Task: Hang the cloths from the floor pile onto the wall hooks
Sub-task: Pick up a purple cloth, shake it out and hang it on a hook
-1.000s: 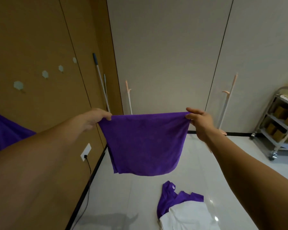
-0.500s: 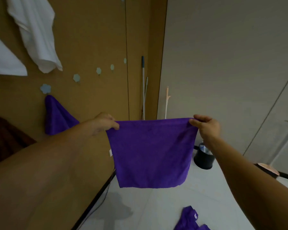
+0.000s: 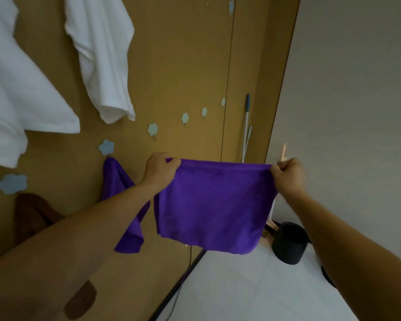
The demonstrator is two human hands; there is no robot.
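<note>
both hands up: left hand (image 3: 160, 170) and right hand (image 3: 287, 173) pinch the top corners of the purple cloth (image 3: 214, 205), stretched flat in the air just beside the wall (image 3: 183, 66), below the flower hooks (image 3: 152, 129).

Bare flower hook (image 3: 153, 129): just up-right of the hung purple cloth (image 3: 116, 181), three more rising beyond; wall (image 3: 183, 66) around them open.
Obstructions: white cloths (image 3: 102, 54) overhanging up-left of it; held purple cloth (image 3: 213, 205) spread just right; mop handle (image 3: 245, 126) leaning in the corner and black bin (image 3: 289, 243) on the floor (image 3: 241, 286), farther right.
</note>
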